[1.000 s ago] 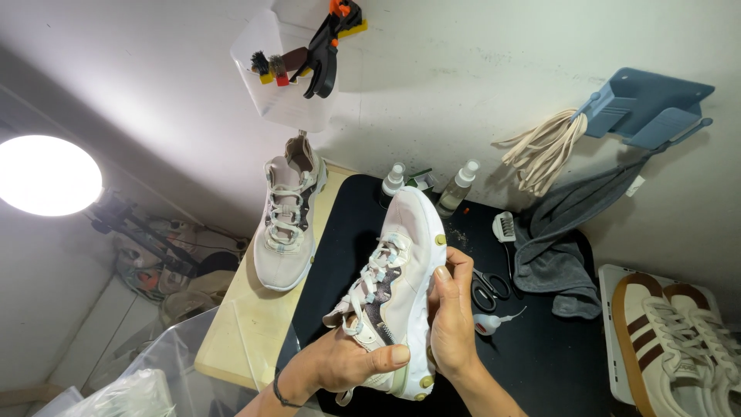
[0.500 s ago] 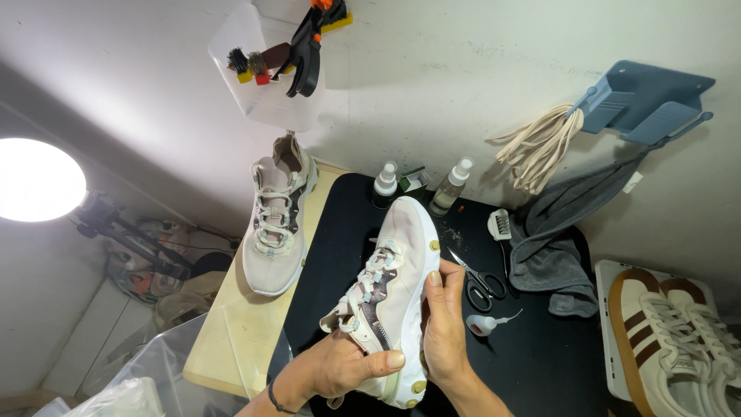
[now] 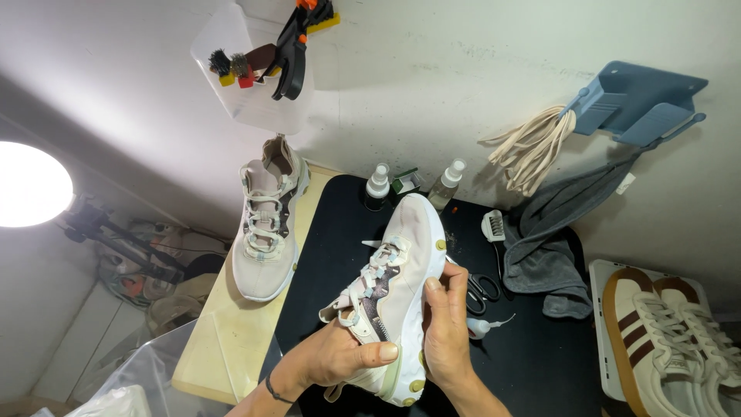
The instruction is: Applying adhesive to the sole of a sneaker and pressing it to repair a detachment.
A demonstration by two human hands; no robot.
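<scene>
Nearest the camera, both hands lift a pale sneaker clear of the black mat. The left hand has its grip clenched around the heel and collar, thumb lying across the side panel. The right hand grasps the white midsole from the outer side, thumb pressed on the upper near the toe.

The shoe looks light, judging by how easily it is held aloft. Its mesh upper seems soft and would give under pressure, and the loose laces could snag. The foam sole, with its small yellow plugs, is probably the firmest place to hold; the heel counter is the next best.

Further off, scissors and a small brush lie on the mat beside a grey cloth. The matching sneaker rests on the wooden table, and two spray bottles stand by the wall.
</scene>
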